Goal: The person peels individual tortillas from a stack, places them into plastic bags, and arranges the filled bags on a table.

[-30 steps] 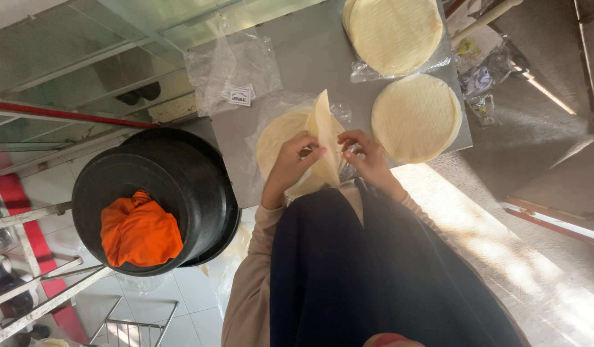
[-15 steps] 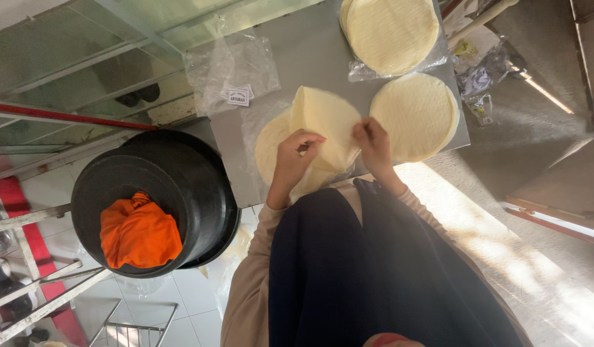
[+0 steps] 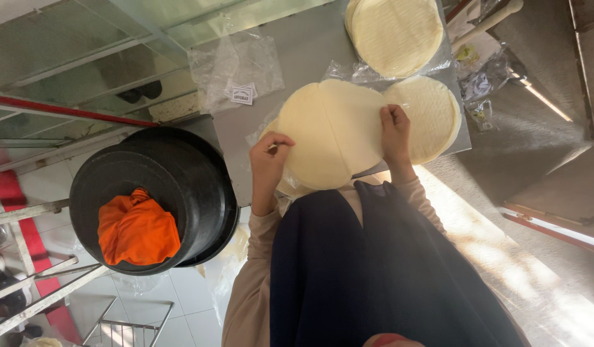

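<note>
I hold a thin, pale round flatbread (image 3: 329, 132) above a grey metal table (image 3: 310, 45), spread open with a crease down its middle. My left hand (image 3: 269, 157) pinches its left edge and my right hand (image 3: 395, 132) grips its right edge. A little of another pale round (image 3: 289, 187) shows beneath it on clear plastic. To the right lies a second round (image 3: 435, 115), partly covered by the held one. A stack of the same rounds (image 3: 396, 32) lies at the far edge of the table.
An empty clear plastic bag with a white label (image 3: 236, 64) lies on the table's left part. Left of me stands a big black tub (image 3: 188, 186) holding an orange cloth (image 3: 137, 228). A wooden rolling pin (image 3: 496, 16) and crumpled wrappers (image 3: 480, 83) lie at the right.
The flatbread was folded and on edge between my hands; both hands have moved apart and it has opened out into a wide sheet.
</note>
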